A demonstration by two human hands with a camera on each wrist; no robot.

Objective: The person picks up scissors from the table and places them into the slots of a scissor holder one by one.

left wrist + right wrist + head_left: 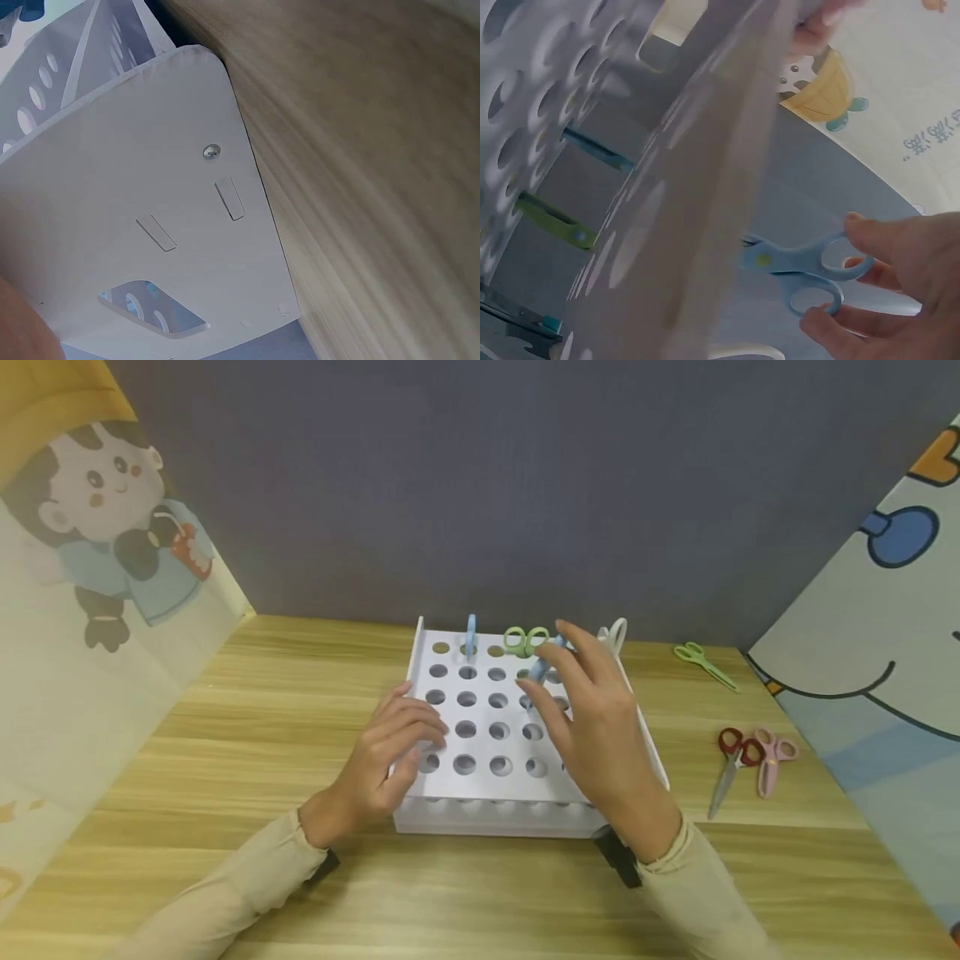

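Note:
On the table stands a white two-tier rack (480,787) with rows of round holes. My right hand (603,718) pinches light blue scissors (780,260) by their finger loops, over the rack's back right part. Their blades point down; in the right wrist view their tips are hidden behind the top panel. My left hand (390,752) rests on the rack's left edge, fingers relaxed over the top. Along the back row stand blue scissors (470,639), green-handled scissors (524,643) and white-handled scissors (618,635).
Right of the rack lie green scissors (707,665), dark red-handled scissors (727,768) and pink scissors (768,764) on the wooden table (315,718). A dark grey panel (487,485) rises behind, and cartoon-printed panels stand at both sides.

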